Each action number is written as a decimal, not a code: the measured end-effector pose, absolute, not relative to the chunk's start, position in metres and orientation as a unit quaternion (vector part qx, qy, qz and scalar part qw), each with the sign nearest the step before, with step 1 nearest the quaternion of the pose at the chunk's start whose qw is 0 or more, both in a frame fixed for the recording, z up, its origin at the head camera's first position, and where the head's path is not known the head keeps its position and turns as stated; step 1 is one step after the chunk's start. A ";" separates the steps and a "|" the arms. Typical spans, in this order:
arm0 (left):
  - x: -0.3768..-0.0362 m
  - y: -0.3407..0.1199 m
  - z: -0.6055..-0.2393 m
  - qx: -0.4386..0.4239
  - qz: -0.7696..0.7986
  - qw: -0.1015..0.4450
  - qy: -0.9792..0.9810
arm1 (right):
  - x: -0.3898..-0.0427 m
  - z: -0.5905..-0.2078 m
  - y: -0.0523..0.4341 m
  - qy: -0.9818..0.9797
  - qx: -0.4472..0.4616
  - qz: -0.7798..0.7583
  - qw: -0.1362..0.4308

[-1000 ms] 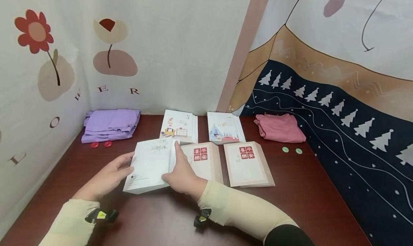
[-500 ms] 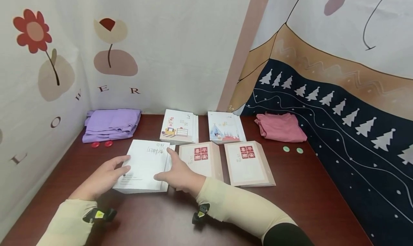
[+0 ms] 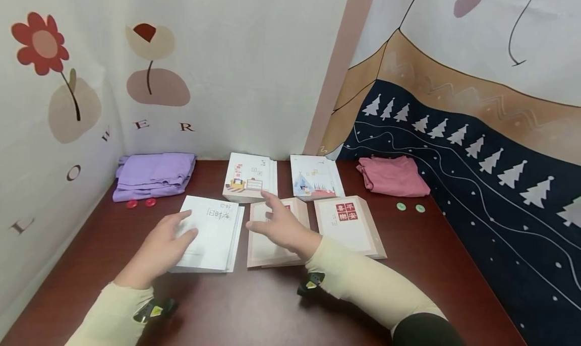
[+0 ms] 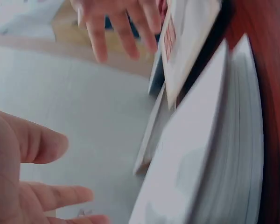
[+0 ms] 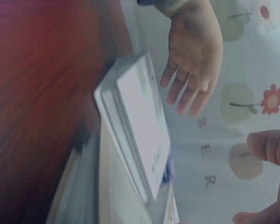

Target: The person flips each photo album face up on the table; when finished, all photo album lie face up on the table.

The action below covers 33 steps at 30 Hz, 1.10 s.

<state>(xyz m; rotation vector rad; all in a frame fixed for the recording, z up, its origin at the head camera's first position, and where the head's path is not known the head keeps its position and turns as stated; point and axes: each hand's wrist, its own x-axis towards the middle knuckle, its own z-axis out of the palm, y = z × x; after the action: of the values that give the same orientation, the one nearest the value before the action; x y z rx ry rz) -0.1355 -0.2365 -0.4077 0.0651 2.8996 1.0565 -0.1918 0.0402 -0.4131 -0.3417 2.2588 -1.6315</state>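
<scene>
At the table's front left lies a white book (image 3: 211, 240) with handwriting-style characters on its cover. My left hand (image 3: 159, 247) hovers over its left side with thumb and fingers spread. The left wrist view shows a gap between this hand (image 4: 32, 182) and the book (image 4: 186, 154). My right hand (image 3: 288, 227) is above the middle beige book (image 3: 268, 252), partly hiding its red character squares, and holds nothing. In the right wrist view the white book (image 5: 142, 121) lies flat with its page edges showing. A second beige book (image 3: 351, 240) lies to the right.
Behind lie two illustrated white books (image 3: 249, 177) (image 3: 314, 177). A folded purple cloth (image 3: 154, 177) sits back left with two red buttons (image 3: 140, 203) in front. A folded pink cloth (image 3: 394, 177) and two green buttons (image 3: 410, 207) are at right. Printed curtains (image 3: 245, 73) border the table.
Both hands have let go of the white book, which now lies on the table beside the middle beige book. My right hand has moved right, and my left hand has lifted off its edge.
</scene>
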 end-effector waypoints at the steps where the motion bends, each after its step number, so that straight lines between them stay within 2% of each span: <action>1: -0.135 -0.230 -0.408 0.032 0.358 0.014 0.933 | -0.193 -0.412 0.046 0.799 -0.120 -0.567 0.161; 4: -0.135 -0.210 -0.411 0.065 0.413 -0.003 0.909 | -0.195 -0.411 0.065 0.822 -0.116 -0.538 0.143; 6: -0.135 -0.197 -0.414 0.084 0.448 0.004 0.890 | -0.196 -0.411 0.076 0.831 -0.110 -0.528 0.138; 11: -0.136 -0.168 -0.426 0.109 0.526 0.080 0.840 | -0.192 -0.415 0.101 0.839 -0.085 -0.519 0.139; 16: -0.141 -0.143 -0.432 0.070 0.573 0.148 0.803 | -0.190 -0.424 0.120 0.836 -0.077 -0.523 0.146; 19: -0.146 -0.135 -0.434 0.033 0.582 0.166 0.796 | -0.188 -0.427 0.127 0.844 -0.092 -0.505 0.153; 33: -0.174 -0.119 -0.450 -0.026 0.569 0.196 0.798 | -0.175 -0.438 0.129 0.868 -0.134 -0.449 0.161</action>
<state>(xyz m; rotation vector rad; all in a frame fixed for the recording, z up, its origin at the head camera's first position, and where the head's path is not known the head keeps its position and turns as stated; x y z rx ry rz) -0.1741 -0.1185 -0.4500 -0.0718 2.2362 1.5941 -0.1746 0.1293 -0.4379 -0.3824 2.4805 -1.2837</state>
